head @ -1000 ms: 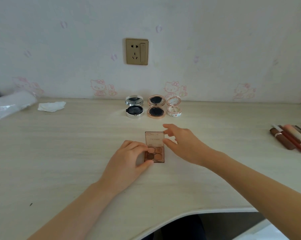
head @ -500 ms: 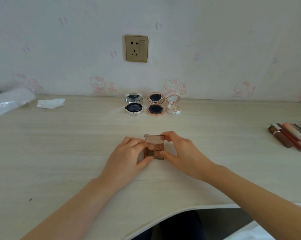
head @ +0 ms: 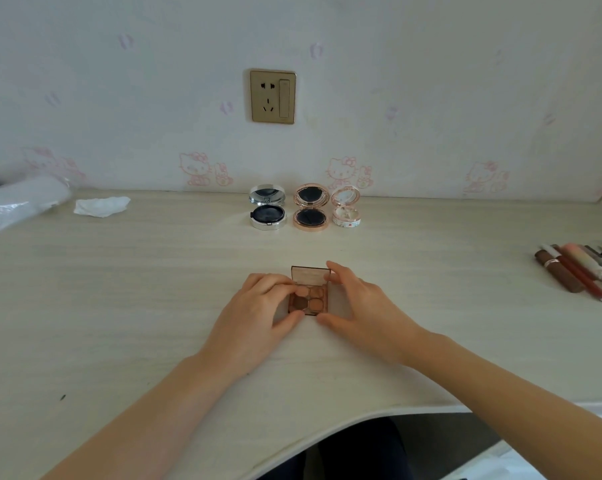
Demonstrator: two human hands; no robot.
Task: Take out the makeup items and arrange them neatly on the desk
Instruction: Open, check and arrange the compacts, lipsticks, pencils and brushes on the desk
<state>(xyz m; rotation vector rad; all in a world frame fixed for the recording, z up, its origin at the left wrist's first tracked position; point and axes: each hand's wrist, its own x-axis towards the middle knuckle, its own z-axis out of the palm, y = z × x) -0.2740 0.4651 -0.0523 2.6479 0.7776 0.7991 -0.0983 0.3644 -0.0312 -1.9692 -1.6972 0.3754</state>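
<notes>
Palette: a small square brown four-pan eyeshadow palette (head: pixel 308 294), lid raised, is being held at bench (head: pixel 119 306) centre.
Left hand (head: pixel 258 311): is being clamped on the palette's left edge.
Right hand (head: pixel 360 306): is being clamped on its right edge and lid.
Compacts: three round open compacts (head: pixel 306 211) are being kept by the wall.
Tubes: lip tubes (head: pixel 576 268) are being kept far right.

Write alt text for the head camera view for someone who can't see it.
Two bare hands, left hand and right hand, hold a small open eyeshadow palette on a pale desk. Three open round compacts sit in a row by the wall under a socket; lip glosses lie at the right, a tissue at the left.
</notes>
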